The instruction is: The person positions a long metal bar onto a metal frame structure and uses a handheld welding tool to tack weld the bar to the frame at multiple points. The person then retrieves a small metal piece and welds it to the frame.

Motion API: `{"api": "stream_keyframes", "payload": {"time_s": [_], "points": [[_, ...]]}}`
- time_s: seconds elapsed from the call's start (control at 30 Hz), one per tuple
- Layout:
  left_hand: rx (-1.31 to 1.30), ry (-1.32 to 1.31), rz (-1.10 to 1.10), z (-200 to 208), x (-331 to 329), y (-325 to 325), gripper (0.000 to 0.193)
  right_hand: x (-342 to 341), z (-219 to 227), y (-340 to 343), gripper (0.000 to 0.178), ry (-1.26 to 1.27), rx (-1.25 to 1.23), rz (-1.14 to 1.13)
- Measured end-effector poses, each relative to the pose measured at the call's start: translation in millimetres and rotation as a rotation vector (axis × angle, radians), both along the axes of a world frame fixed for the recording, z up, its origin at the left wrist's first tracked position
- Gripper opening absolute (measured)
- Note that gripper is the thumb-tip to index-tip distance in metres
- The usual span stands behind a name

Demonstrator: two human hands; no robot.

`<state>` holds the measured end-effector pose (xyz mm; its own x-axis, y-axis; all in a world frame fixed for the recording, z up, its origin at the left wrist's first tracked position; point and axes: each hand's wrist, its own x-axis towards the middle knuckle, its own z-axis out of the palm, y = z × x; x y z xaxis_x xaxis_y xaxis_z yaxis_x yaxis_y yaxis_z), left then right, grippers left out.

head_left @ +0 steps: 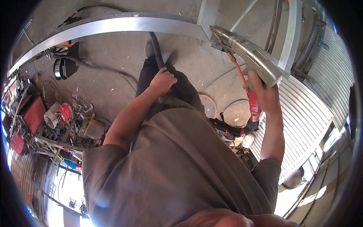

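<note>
In my right hand (pixel 266 92) is a metal welding gun (pixel 251 55), its body silvery and long, held by its rear end with the thumb along the side. Its pointed tip lies at, or just over, the corner of a shiny metal frame (pixel 124 25); I cannot tell whether they touch. An orange-red line runs beside the gun, and a cable wrapped in red tape (pixel 254 106) hangs below the hand. My left hand (pixel 163 81) is closed around a thick black hose (pixel 156 51) in front of my legs. The hose passes down behind the frame's long bar.
A black welding helmet (pixel 68 64) lies on the floor at the left. Cluttered shelves with a red-and-white spool (pixel 64 112) stand nearer on that side. Corrugated metal sheets (pixel 293 121) lie at the right. Loose cables cross the concrete floor (pixel 113 56) around my feet.
</note>
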<state>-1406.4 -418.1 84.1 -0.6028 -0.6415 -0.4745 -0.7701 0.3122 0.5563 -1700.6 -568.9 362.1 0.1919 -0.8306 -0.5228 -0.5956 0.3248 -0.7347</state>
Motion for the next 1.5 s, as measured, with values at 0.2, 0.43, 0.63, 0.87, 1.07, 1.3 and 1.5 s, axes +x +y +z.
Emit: {"api": "stream_keyframes", "payload": {"time_s": [0.2, 0.43, 0.63, 0.87, 1.07, 1.3, 1.5], "points": [[0.028, 0.021, -0.015, 1, 11, -9, 0.033, 29, -16, -18, 0.041, 0.105, 0.075, 0.023], [-0.007, 0.077, 0.039, -6, 17, -8, 0.026, 34, -20, -20, 0.034, 0.100, 0.053, 0.030], [0.007, 0.066, 0.033, -6, 15, -8, 0.024, 31, -24, -22, 0.035, 0.076, 0.045, 0.061], [0.022, 0.049, 0.013, -1, 15, -12, 0.024, 31, -26, -21, 0.035, 0.076, 0.053, 0.055], [0.031, 0.041, 0.008, -2, 13, -14, 0.027, 30, -26, -22, 0.035, 0.086, 0.053, 0.058], [0.029, 0.045, 0.008, -4, 12, -15, 0.029, 31, -27, -26, 0.034, 0.076, 0.062, 0.064], [0.046, 0.058, -0.001, -4, 10, -18, 0.032, 42, -18, -29, 0.050, 0.143, 0.097, 0.049]]}}
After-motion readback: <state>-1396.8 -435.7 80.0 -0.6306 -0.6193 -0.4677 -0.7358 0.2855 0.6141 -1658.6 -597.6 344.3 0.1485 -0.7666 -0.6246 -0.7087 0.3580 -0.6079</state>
